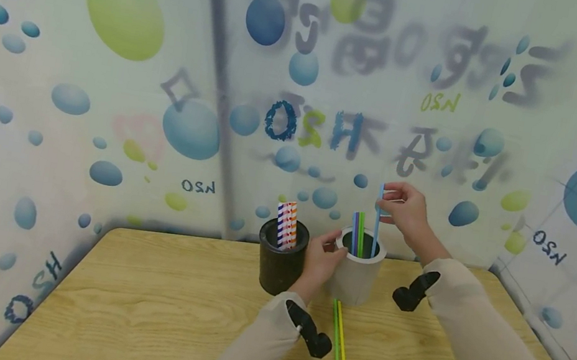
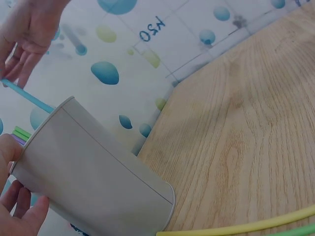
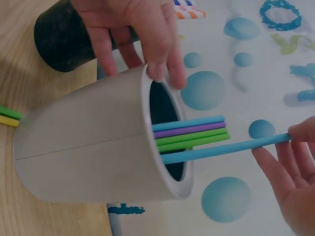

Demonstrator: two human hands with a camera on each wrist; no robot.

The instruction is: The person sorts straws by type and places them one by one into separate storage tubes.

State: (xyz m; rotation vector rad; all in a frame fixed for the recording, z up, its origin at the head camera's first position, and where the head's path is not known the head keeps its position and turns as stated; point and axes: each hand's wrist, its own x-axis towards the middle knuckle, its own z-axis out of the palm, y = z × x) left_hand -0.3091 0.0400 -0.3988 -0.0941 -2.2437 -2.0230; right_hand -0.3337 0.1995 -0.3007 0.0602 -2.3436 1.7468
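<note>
My right hand [image 1: 410, 215] pinches the upper end of a blue straw [image 1: 377, 222] between thumb and fingers. That straw stands upright with its lower end inside a light grey cylindrical holder [image 1: 354, 282]. With thumb and fingers at the rim, my left hand [image 1: 319, 263] holds the holder's left side. Other straws lean together inside: a blue straw [image 3: 211, 120], a purple straw [image 3: 197, 129] and green straws [image 3: 197, 139]. They stick out less than the held one. Their lower ends are hidden by the holder's wall.
A black holder [image 1: 279, 273] with several striped and dotted paper straws [image 1: 287, 224] stands left of the grey one. On the wooden table [image 1: 151, 297], a green straw [image 1: 336, 357] and a yellow straw [image 1: 342, 355] lie in front. A printed wall covering [image 1: 69, 170] rises behind.
</note>
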